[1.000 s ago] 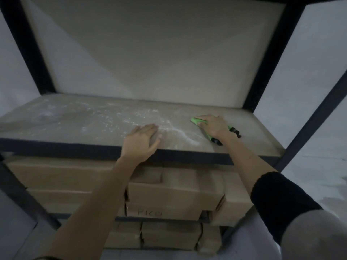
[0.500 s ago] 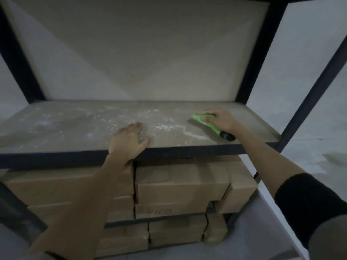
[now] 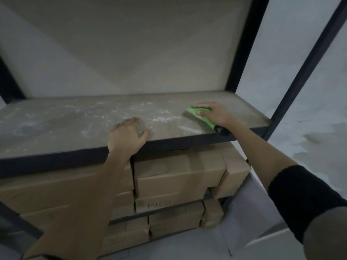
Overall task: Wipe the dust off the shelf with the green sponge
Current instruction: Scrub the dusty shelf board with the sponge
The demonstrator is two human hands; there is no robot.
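Head camera looks down, close over the shelf [image 3: 56, 128].

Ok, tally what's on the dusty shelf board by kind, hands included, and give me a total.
Hands: 2, the left hand resting flat, the right hand pressing down.
Green sponge: 1, under the right hand.
Total: 3 on the shelf.

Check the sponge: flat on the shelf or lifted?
Flat on it. The green sponge lies on the shelf under the right hand, beside white dust.

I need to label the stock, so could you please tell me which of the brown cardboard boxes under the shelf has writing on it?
The brown cardboard box in the middle stack, second down, handwritten "PICO"; the other boxes look unmarked.
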